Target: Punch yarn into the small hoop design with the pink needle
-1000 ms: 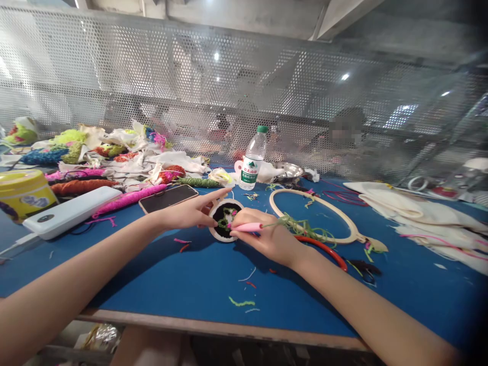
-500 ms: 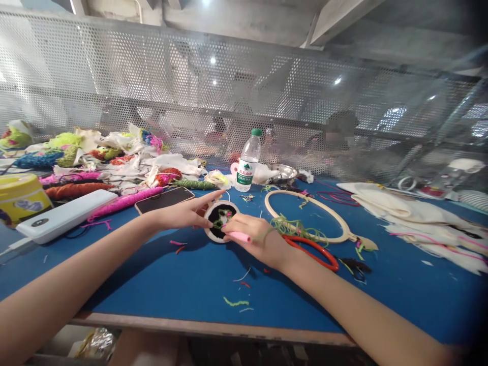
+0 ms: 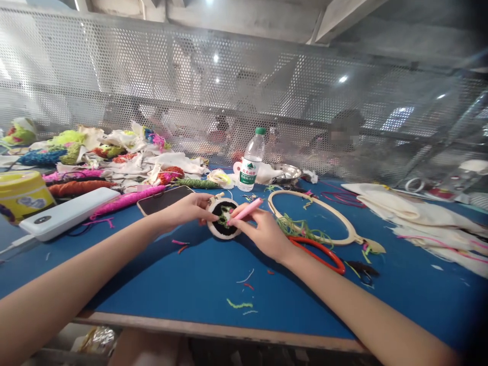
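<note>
A small round embroidery hoop [image 3: 224,219] with black fabric and green stitching stands tilted on the blue table [image 3: 190,274]. My left hand [image 3: 186,209] grips its left rim, fingers curled round it. My right hand [image 3: 263,233] is closed on a pink punch needle [image 3: 246,209], whose tip points down-left into the black fabric. Green yarn [image 3: 301,227] trails off to the right of that hand.
A large empty wooden hoop [image 3: 316,216] and red-handled scissors [image 3: 320,250] lie to the right. A water bottle [image 3: 250,160] stands behind. A phone [image 3: 162,199], white power bank [image 3: 64,213], yellow tub [image 3: 21,193], yarn skeins and cloth lie left; white fabric [image 3: 419,213] lies right.
The small hoop has been tipped up from lying flat. My left forefinger, stretched out before, now curls on the rim. The pink tool has swung from lying sideways to pointing up-right.
</note>
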Tool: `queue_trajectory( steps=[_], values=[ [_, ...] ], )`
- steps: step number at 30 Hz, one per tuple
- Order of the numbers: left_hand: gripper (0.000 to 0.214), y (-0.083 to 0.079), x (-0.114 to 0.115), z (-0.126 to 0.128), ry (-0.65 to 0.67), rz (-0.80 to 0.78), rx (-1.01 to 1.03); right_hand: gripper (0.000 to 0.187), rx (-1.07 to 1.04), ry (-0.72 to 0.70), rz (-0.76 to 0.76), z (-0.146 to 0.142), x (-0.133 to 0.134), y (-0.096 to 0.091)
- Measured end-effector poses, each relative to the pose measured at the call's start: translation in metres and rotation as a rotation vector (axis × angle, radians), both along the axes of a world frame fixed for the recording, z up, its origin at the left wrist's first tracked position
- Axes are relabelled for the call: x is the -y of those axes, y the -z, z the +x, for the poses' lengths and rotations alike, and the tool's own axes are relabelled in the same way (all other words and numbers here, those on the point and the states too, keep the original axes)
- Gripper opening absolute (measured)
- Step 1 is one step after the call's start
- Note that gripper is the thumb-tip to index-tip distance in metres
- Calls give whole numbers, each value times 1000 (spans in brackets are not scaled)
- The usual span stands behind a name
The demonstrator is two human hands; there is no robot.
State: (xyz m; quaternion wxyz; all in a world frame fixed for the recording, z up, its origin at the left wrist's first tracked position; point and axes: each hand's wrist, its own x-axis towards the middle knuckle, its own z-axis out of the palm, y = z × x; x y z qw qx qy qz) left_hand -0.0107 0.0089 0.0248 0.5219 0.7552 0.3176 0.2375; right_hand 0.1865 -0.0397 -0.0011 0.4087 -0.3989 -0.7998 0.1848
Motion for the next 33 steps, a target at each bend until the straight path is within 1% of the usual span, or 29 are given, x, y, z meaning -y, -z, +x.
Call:
queue_trajectory(
  steps=[2,5,8,12,17,28,31,33],
  values=[
    [25,-2,1,0,33,7,4,12,128,-7,117,1,2,-1],
    [29,-3,3,1,55,36,7,15,278,-6,283,2,4,-1],
    [40,-2,6,2,47,42,-21,15,327,-9,399,3,3,2],
    [50,1,7,4,50,39,-13,10,313,-4,469,4,3,3],
    [50,2,6,4,46,63,-21,8,267,-31,478,4,5,1],
    [47,4,3,3,57,65,-17,11,233,-75,392,5,4,1],
    [47,3,4,3,68,61,-4,11,306,-93,333,3,3,-1],
    [47,1,4,3,90,60,13,13,412,-114,340,1,3,-3]
  ],
)
